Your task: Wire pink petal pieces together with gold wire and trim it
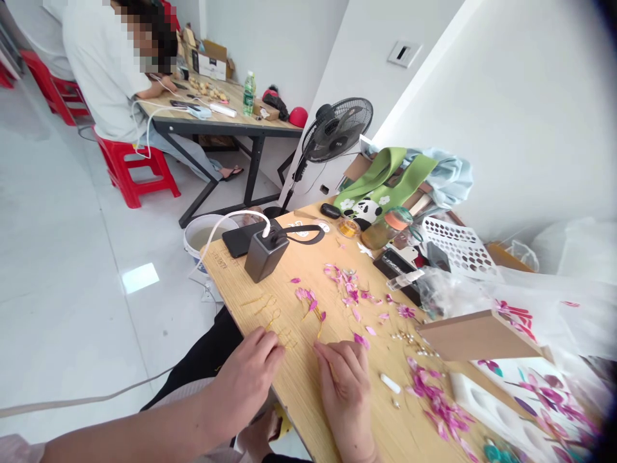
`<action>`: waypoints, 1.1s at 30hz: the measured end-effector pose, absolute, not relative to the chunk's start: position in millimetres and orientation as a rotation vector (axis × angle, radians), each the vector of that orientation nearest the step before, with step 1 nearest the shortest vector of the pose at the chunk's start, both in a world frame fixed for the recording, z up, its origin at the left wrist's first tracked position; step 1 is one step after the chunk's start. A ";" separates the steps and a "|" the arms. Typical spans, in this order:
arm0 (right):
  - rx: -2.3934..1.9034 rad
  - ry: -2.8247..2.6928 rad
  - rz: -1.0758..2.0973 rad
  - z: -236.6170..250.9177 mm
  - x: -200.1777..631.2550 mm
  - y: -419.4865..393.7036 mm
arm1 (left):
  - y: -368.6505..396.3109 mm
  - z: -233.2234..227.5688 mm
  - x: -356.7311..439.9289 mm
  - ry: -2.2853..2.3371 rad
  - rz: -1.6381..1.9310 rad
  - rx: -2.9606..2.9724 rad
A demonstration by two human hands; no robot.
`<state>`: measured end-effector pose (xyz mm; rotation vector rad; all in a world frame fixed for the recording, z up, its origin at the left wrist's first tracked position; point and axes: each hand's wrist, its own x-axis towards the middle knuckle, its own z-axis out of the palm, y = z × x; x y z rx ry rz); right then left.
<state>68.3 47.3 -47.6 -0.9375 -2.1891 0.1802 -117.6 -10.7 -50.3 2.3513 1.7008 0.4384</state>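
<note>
My right hand (344,379) rests on the wooden table with thumb and forefinger pinched on the lower end of a gold wire stem (319,331), which carries a pink petal at its tip. A small cluster of similar pink petals on wires (308,299) lies just beyond it. At the table's near edge, my left hand (255,363) has its fingers curled together, fingertips beside several thin gold wire loops (288,339). Whether one is between those fingers is hidden. More twisted gold wire loops (274,316) lie in front of this hand.
A black charger block (266,256) with cables stands by a phone (241,238). Loose pink petals (438,399), a white stick (390,384) and a cardboard piece (482,335) are at the right. Behind are a jar (385,230) and a fan (337,128). A person (103,71) sits at another table.
</note>
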 end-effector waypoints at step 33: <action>-1.234 -1.691 1.249 -25.5 77.9 41.4 | -7.8 -32.9 -95.0 1.453 1.303 2.029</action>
